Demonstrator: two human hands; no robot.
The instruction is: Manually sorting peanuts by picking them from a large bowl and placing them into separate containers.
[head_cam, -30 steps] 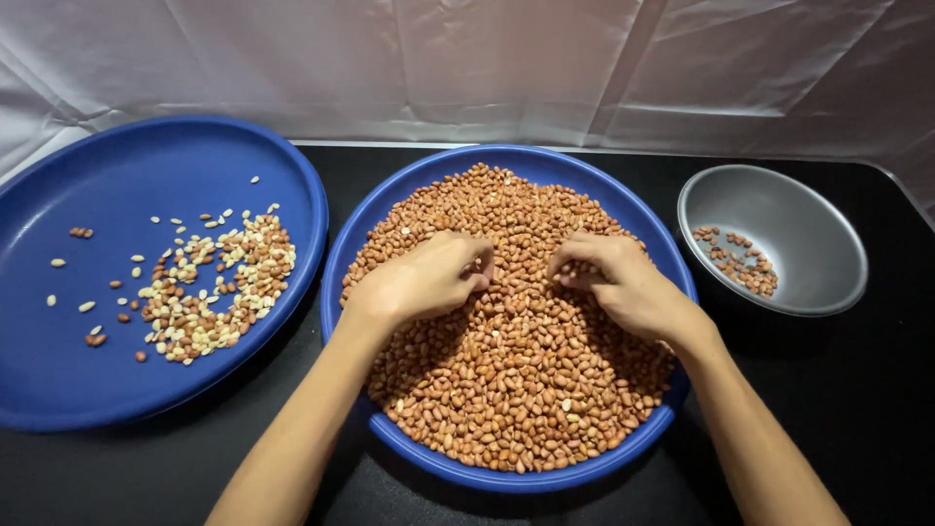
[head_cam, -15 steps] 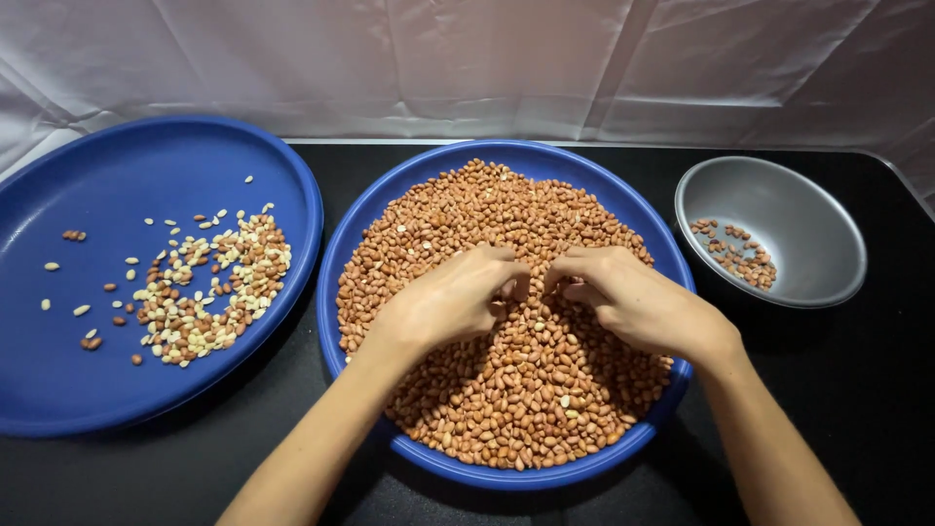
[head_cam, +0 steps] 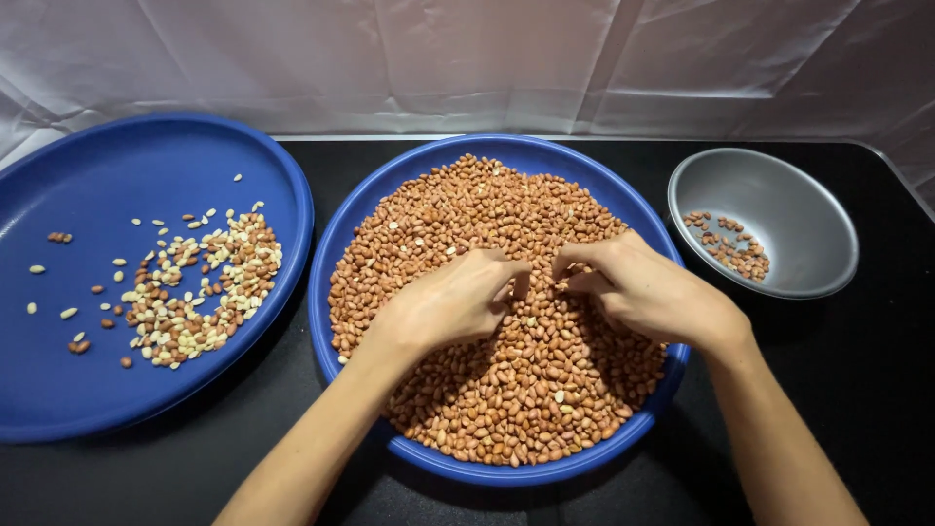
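Black tabletop (head_cam: 857,390), white creased sheet (head_cam: 487,58) hung behind it along the top of the frame.

Both my hands sit in the middle of the frame, palms down on the heap of red-skinned peanuts (head_cam: 506,390). Left hand (head_cam: 453,304): fingers curled, tips pinched narrow into the nuts; whether a nut is caught between them, I cannot tell. Right hand (head_cam: 648,292): fingers bent and drawn together too, tips just beside the left hand's; held nut, if any, is hidden.

Step in hand, as I judge it: picking through the heap for odd nuts. Next move calls for a fine pinch on single nuts without scattering the pile over the rim.

Containers, outward:
- Centre blue basin (head_cam: 336,292): heaped nearly full with the peanuts.
- Left blue tray (head_cam: 146,156): a loose patch of pale, skinned and split nuts (head_cam: 195,292), mixed with some red ones, a few strays farther left.
- Grey metal bowl (head_cam: 779,185), upper right: small cluster of dark reddish nuts (head_cam: 729,244).
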